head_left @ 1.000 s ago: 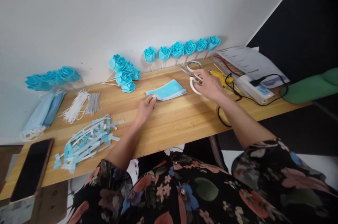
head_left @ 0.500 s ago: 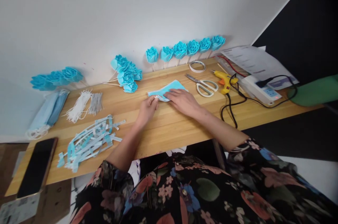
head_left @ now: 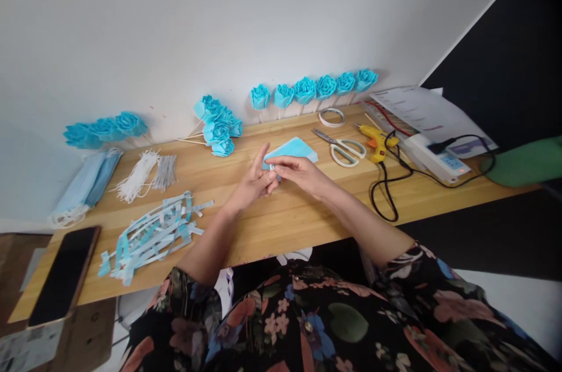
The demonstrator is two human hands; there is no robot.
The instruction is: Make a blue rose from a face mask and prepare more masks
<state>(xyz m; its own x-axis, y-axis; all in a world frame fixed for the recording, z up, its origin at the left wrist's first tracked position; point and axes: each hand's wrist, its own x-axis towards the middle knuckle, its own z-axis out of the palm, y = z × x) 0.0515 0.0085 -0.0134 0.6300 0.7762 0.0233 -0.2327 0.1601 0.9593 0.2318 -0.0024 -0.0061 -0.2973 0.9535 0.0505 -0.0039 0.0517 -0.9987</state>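
Note:
A stack of light blue face mask pieces (head_left: pixel 293 150) lies on the wooden table (head_left: pixel 281 220) in front of me. My left hand (head_left: pixel 254 182) and my right hand (head_left: pixel 298 172) meet at the stack's near left corner. Both pinch a small white bit at that corner. The left index finger points up, the other fingers curl in. White-handled scissors (head_left: pixel 345 148) lie on the table to the right of the stack, with no hand on them.
Blue fabric roses (head_left: pixel 314 87) lean on the wall, with more roses (head_left: pixel 218 123) and another bunch (head_left: pixel 103 129) to the left. Cut mask strips (head_left: pixel 151 234), white ear loops (head_left: pixel 138 173), whole masks (head_left: pixel 83 185), a phone (head_left: pixel 65 275), tape roll (head_left: pixel 332 117), yellow glue gun (head_left: pixel 377 139) and power strip (head_left: pixel 434 155) also lie there.
My right hand set the scissors down and came left to the mask stack. Both hands now pinch its near corner, lifted slightly off the table.

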